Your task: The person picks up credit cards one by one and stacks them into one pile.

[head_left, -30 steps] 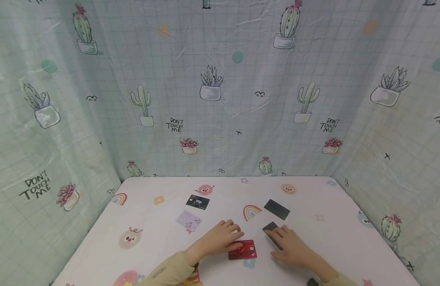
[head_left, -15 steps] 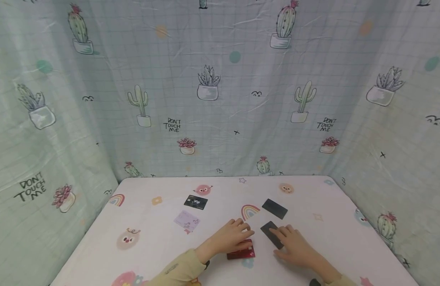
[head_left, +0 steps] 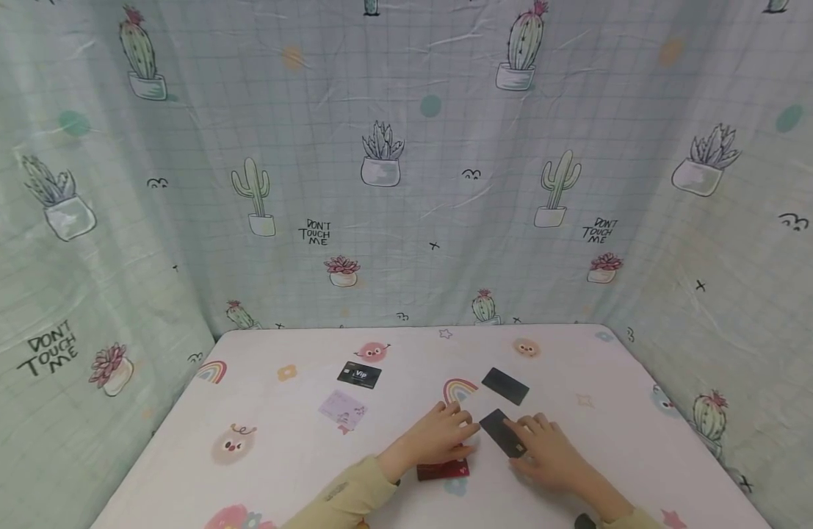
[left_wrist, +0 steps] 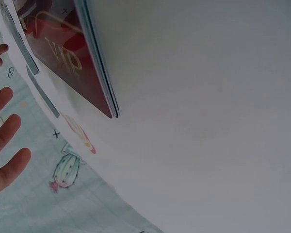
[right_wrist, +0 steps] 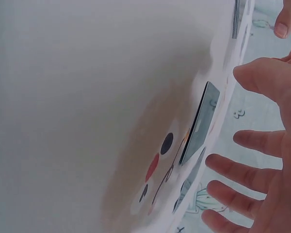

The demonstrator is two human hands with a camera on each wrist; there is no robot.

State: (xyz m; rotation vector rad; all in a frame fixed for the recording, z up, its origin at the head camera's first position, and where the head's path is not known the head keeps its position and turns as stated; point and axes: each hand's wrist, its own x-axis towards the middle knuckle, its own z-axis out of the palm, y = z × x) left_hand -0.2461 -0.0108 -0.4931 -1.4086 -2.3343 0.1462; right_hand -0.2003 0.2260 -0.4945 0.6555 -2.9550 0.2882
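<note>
Left hand (head_left: 439,437) over red card (head_left: 442,472) (black card (head_left: 359,375): "Vip").

Head: above the near side, facing forward and down across the tabletop (head_left: 175,463) to the far curtain (head_left: 406,220).
Left wrist: low, close, tilted, beside the red card (left_wrist: 65,60).
Right wrist: low, close, tilted, skimming the tabletop.
Red card: shared by head and left wrist.

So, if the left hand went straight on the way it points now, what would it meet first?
In the head view, the line from the left hand leads most likely to the nearer dark card, at the right hand; height is hard to judge, so it might pass over.
</note>
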